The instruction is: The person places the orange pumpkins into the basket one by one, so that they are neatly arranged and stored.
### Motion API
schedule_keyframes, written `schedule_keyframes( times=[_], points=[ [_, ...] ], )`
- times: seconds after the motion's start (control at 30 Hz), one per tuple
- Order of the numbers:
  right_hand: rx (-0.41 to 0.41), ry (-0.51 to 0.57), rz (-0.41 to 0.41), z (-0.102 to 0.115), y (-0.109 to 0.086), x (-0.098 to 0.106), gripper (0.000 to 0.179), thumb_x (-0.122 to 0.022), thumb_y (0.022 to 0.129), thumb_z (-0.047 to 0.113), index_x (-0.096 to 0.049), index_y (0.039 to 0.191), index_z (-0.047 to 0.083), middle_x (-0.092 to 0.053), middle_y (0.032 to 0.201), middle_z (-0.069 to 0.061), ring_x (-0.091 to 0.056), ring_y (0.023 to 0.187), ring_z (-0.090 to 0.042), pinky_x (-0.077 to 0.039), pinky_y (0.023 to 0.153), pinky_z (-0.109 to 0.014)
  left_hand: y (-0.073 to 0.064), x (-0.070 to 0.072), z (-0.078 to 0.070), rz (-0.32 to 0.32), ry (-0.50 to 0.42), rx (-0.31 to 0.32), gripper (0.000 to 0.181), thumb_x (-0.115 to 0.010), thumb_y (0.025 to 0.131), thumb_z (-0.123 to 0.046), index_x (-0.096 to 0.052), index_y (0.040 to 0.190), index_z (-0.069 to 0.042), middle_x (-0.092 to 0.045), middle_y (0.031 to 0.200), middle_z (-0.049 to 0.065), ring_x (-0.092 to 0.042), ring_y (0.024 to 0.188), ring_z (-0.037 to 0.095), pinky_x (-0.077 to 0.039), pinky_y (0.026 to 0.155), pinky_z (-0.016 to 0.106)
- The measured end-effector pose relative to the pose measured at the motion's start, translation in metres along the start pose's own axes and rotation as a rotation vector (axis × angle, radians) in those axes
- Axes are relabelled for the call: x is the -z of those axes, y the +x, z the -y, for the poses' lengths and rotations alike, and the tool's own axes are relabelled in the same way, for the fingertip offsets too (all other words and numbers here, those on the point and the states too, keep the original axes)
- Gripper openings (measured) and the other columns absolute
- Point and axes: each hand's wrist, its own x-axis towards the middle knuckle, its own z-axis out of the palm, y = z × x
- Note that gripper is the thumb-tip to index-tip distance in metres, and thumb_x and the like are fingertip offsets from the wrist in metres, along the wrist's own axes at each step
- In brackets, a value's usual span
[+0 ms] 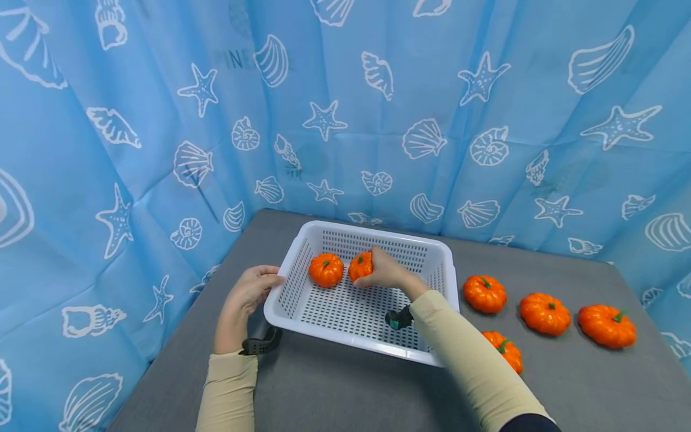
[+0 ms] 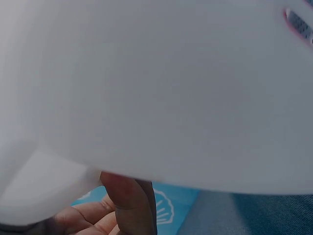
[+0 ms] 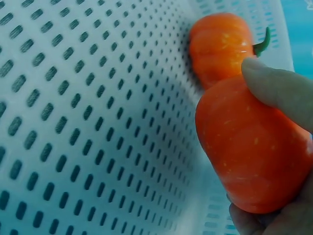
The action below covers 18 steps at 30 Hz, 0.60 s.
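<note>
A white perforated plastic basket [image 1: 356, 351] stands on the grey table. My left hand [image 1: 252, 291] grips its left rim; in the left wrist view the blurred basket wall [image 2: 161, 98] fills most of the picture, with fingers [image 2: 129, 203] under its edge. Inside the basket, my right hand [image 1: 385, 270] holds a small orange pumpkin [image 1: 360, 266] between thumb and fingers. Close up in the right wrist view, the thumb lies over the top of this held pumpkin [image 3: 249, 147]. Left of it, a second orange pumpkin [image 1: 326, 270] with a green stem sits in the basket.
Right of the basket, a row of three orange pumpkins lies on the table: a near one [image 1: 484, 294], a middle one [image 1: 544, 314] and a far-right one [image 1: 607, 326]. Another pumpkin [image 1: 504, 350] is partly hidden behind my right sleeve. A blue shell-patterned curtain [image 1: 345, 162] hangs behind.
</note>
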Motion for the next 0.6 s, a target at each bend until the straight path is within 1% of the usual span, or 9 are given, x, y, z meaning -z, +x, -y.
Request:
schedule_keyframes(
  times=[0.2, 0.33, 0.47, 0.6],
  points=[
    [-0.017, -0.029, 0.023, -0.0041, 0.0037, -0.0027, 0.08, -0.084, 0.07, 0.027, -0.038, 0.13, 0.001, -0.055, 0.113, -0.012, -0.056, 0.096, -0.022, -0.049, 0.088, -0.039, 0.0, 0.0013, -0.001, 0.01, -0.001, -0.005, 0.039, -0.062, 0.087, -0.009, -0.051, 0.12, 0.009, -0.061, 0.113, 0.025, -0.066, 0.083, 0.017, -0.055, 0.071, 0.033],
    [-0.014, -0.051, 0.018, -0.0034, 0.0038, -0.0032, 0.084, -0.083, 0.07, 0.028, -0.036, 0.133, -0.001, -0.054, 0.116, -0.014, -0.055, 0.1, -0.023, -0.047, 0.092, -0.041, 0.0, 0.002, -0.0021, 0.015, -0.005, -0.004, 0.039, -0.062, 0.087, -0.009, -0.051, 0.12, 0.008, -0.061, 0.114, 0.025, -0.066, 0.084, 0.018, -0.056, 0.072, 0.033],
    [-0.004, -0.065, 0.018, -0.004, 0.0045, -0.0053, 0.086, -0.083, 0.071, 0.029, -0.034, 0.135, -0.002, -0.054, 0.117, -0.014, -0.055, 0.101, -0.023, -0.047, 0.093, -0.041, -0.0009, 0.0013, -0.003, 0.015, 0.004, 0.0, 0.04, -0.063, 0.088, -0.011, -0.051, 0.121, 0.008, -0.061, 0.114, 0.025, -0.066, 0.084, 0.018, -0.056, 0.073, 0.034],
    [-0.004, -0.077, 0.028, -0.006, 0.0051, -0.0071, 0.083, -0.082, 0.072, 0.03, -0.035, 0.132, -0.002, -0.053, 0.115, -0.014, -0.054, 0.098, -0.022, -0.047, 0.09, -0.04, -0.0008, 0.0008, -0.0029, 0.006, 0.002, 0.017, 0.04, -0.063, 0.087, -0.01, -0.051, 0.121, 0.007, -0.062, 0.114, 0.024, -0.066, 0.084, 0.018, -0.056, 0.072, 0.033]
  ],
)
